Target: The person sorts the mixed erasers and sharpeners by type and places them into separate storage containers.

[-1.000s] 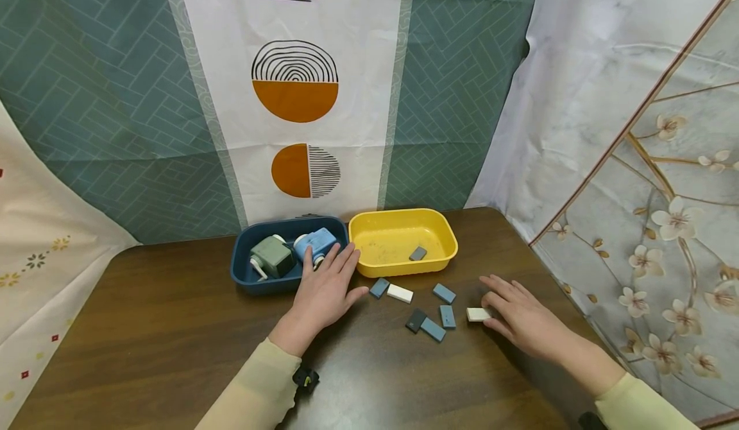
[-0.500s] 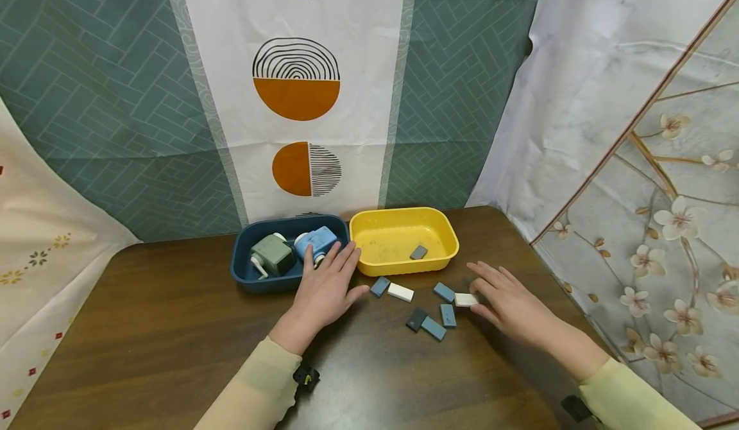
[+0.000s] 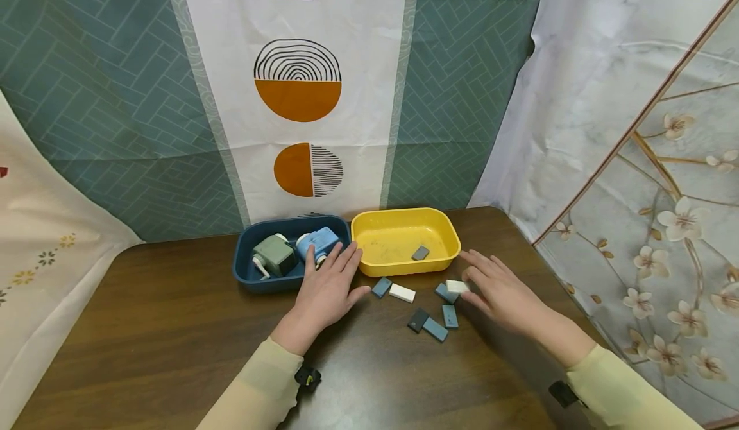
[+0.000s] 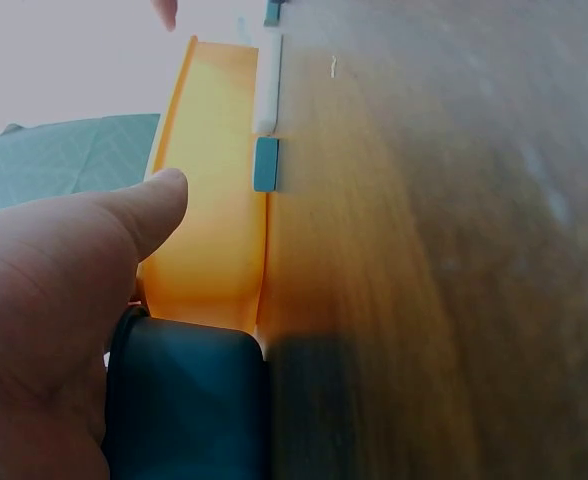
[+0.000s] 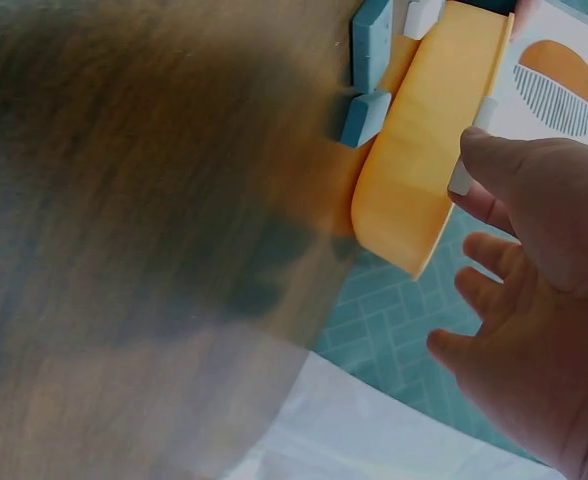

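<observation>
My right hand (image 3: 503, 296) pinches a small white rectangular block (image 3: 455, 286) between thumb and forefinger, raised above the table just in front of the yellow tray (image 3: 404, 269). In the right wrist view the same white block (image 5: 460, 180) shows between thumb and finger, the other fingers spread apart. My left hand (image 3: 324, 294) lies with spread fingers over the near right edge of the dark blue tray (image 3: 245, 282); it holds nothing. Inside that tray sit a green bottle-like object (image 3: 276, 255) and a light blue one (image 3: 321, 242), the latter partly hidden by my fingers.
On the table before the yellow tray lie a second white block (image 3: 402, 293), a black block (image 3: 418, 320) and several grey-blue blocks (image 3: 435, 329). One grey block (image 3: 420, 253) rests inside the yellow tray. Curtains (image 3: 473, 83) hang behind and at both sides.
My right hand has moved left and up toward the yellow tray, lifting the white block off the table. The left hand has stayed in place.
</observation>
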`<state>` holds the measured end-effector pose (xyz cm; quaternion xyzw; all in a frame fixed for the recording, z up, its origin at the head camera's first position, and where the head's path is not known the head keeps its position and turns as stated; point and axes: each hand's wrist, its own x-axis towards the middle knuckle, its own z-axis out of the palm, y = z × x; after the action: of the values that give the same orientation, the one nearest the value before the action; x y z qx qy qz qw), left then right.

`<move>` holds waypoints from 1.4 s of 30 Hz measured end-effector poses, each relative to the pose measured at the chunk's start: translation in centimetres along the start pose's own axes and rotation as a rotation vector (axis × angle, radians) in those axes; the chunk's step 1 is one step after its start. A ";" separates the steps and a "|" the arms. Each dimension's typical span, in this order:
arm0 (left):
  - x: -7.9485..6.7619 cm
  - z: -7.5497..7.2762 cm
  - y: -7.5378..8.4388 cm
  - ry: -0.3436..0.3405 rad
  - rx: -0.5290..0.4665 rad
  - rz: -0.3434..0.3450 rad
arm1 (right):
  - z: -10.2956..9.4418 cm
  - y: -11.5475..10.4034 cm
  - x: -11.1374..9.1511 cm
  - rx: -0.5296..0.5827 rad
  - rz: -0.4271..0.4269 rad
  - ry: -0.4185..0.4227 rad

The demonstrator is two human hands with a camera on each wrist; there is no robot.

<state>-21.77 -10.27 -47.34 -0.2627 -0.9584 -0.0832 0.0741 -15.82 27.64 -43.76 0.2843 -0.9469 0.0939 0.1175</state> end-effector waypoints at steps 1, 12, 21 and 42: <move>0.0 0.0 0.0 0.000 0.001 0.000 | 0.0 0.0 0.2 0.002 0.002 0.000; 0.0 0.2 0.1 0.003 -0.002 -0.003 | 0.1 -0.1 2.1 0.025 0.021 0.006; 0.0 0.3 0.2 0.006 -0.001 -0.003 | 0.8 0.2 3.6 0.002 0.004 0.022; 0.0 0.3 0.2 0.009 0.004 0.000 | 1.9 0.7 6.7 0.002 0.044 0.052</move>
<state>-21.69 -10.06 -47.61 -0.2624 -0.9582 -0.0826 0.0788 -21.94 24.26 -43.82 0.2612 -0.9493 0.1048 0.1399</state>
